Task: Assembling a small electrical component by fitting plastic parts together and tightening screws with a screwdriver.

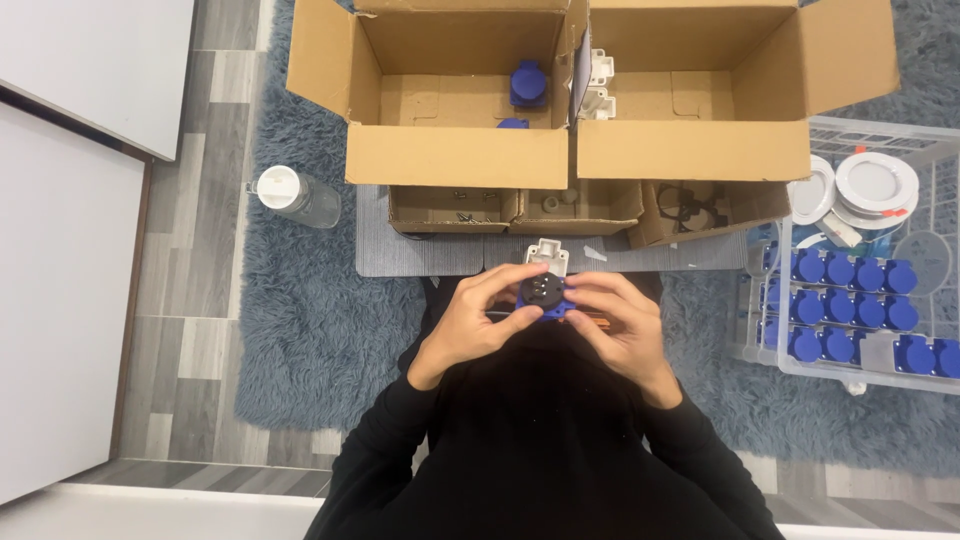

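Holding a blue socket with a black round face (544,294) at the centre of the frame, I pinch it between my left hand (480,318) and right hand (622,325); I judge assembly is under way. Two cardboard boxes (460,155) sit at top; the clear crate (870,300) at right holds many blue sockets, too overlapped to count.
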